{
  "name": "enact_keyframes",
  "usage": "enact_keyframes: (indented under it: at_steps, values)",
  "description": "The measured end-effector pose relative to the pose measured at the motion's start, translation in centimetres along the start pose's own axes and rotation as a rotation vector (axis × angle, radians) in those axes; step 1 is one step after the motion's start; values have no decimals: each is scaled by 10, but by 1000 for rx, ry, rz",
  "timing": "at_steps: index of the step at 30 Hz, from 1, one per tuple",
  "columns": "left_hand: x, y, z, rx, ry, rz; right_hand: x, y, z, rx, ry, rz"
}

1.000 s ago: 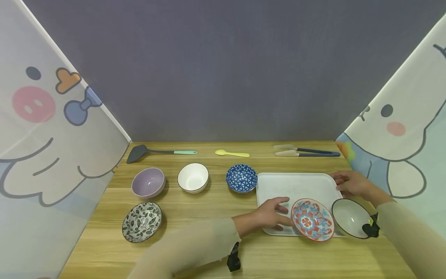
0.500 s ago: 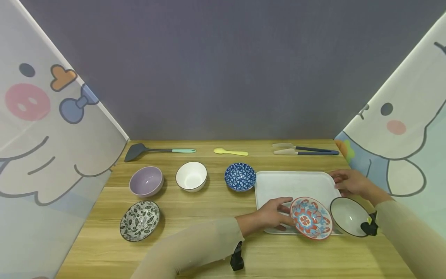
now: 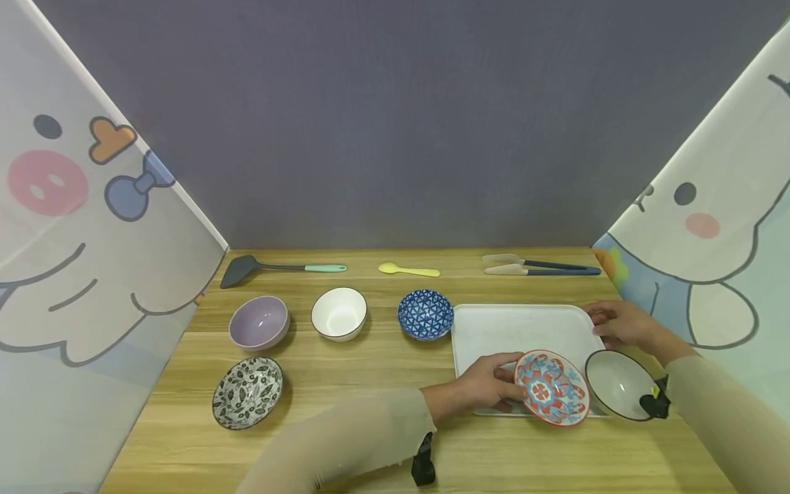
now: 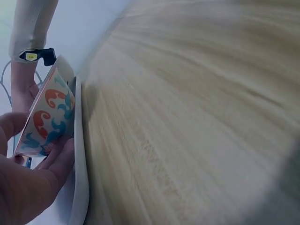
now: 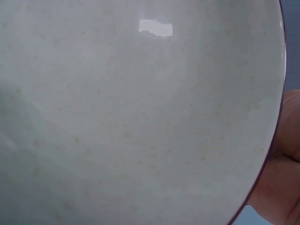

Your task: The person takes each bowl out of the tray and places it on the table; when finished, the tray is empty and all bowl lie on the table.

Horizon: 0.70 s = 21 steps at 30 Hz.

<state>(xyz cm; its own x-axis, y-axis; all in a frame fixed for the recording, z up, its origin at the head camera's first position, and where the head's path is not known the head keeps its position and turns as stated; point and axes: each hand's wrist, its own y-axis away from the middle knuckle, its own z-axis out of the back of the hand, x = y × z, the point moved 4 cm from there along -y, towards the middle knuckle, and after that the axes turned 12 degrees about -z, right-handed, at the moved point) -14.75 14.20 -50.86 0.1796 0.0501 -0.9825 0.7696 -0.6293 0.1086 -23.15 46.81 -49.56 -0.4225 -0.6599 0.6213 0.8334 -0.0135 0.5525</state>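
Observation:
My left hand (image 3: 484, 383) holds the left side of a red-and-blue patterned bowl (image 3: 552, 387). In the left wrist view its thumb is near the rim and its fingers (image 4: 61, 161) lie along the outer wall, beneath the tilted bowl (image 4: 51, 112). This bowl sits over the front of a white tray (image 3: 524, 329). My right hand (image 3: 620, 324) is at the tray's right edge, fingers bent over the rim; whether they grip it is hidden. Below that hand a dark-rimmed white bowl (image 3: 620, 384) leans by the wrist and fills most of the right wrist view.
Left of the tray stand a blue triangle-patterned bowl (image 3: 426, 314), a small white bowl (image 3: 339, 314), a purple bowl (image 3: 259, 322) and a black leaf-patterned bowl (image 3: 248, 392). Along the back lie a spatula (image 3: 278, 266), a yellow spoon (image 3: 409, 269) and tongs (image 3: 543, 269).
My left hand has moved right, from beside the patterned bowl to having its fingers and thumb against it. The right hand stays at the tray's edge.

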Motion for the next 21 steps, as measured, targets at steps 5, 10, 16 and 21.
enact_keyframes:
  at_steps: [5, 10, 16, 21]
  values:
    - [2, 2, -2, -63, 33, 3, -2, 0, 1, -6, -5, 1]
    - [2, 5, -6, -113, 66, 0, -2, 0, 1, -11, 5, 1]
    - [1, 9, -9, -159, 103, -1, -1, 0, 1, -11, 12, 3]
    - [1, 13, -8, -178, 135, -9, -2, 0, 1, -21, 21, 1]
